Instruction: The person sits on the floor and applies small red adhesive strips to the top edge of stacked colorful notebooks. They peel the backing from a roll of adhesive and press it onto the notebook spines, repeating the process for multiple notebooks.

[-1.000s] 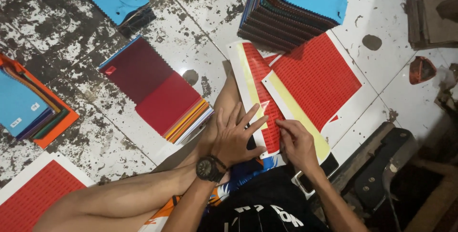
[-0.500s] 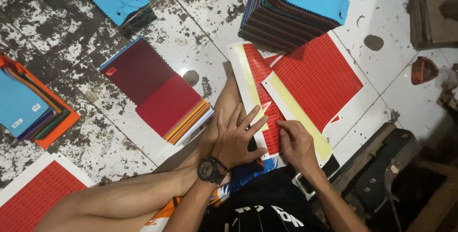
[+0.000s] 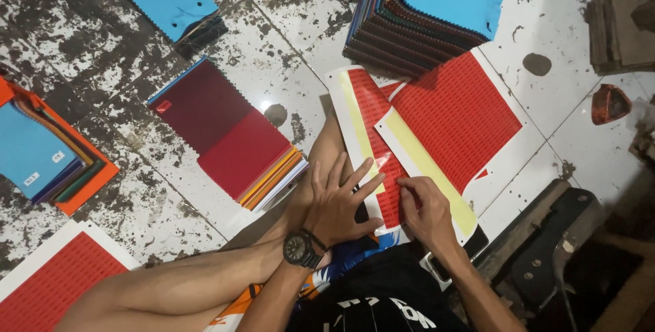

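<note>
The red label sheet (image 3: 382,161) lies on the floor (image 3: 286,25) by the knee. Left hand (image 3: 340,204) presses flat, fingers spread; right hand (image 3: 424,210) pinches a label. Best peeled slowly, sheet pinned. Swatch stacks (image 3: 239,148) lie left and far.

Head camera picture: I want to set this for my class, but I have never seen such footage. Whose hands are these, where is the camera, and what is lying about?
The camera sits on a person's head and looks down, so both hands are that person's own. They sit on a stained white tiled floor. The left hand, with a black wristwatch on its wrist, lies flat with spread fingers on a red label sheet. The right hand pinches at the same sheet's lower edge beside a yellow strip. Around them lie stacks of coloured swatches: a blue-topped stack ahead, a dark red stack to the left, an orange-edged stack at far left, and another red sheet at lower left.
</note>
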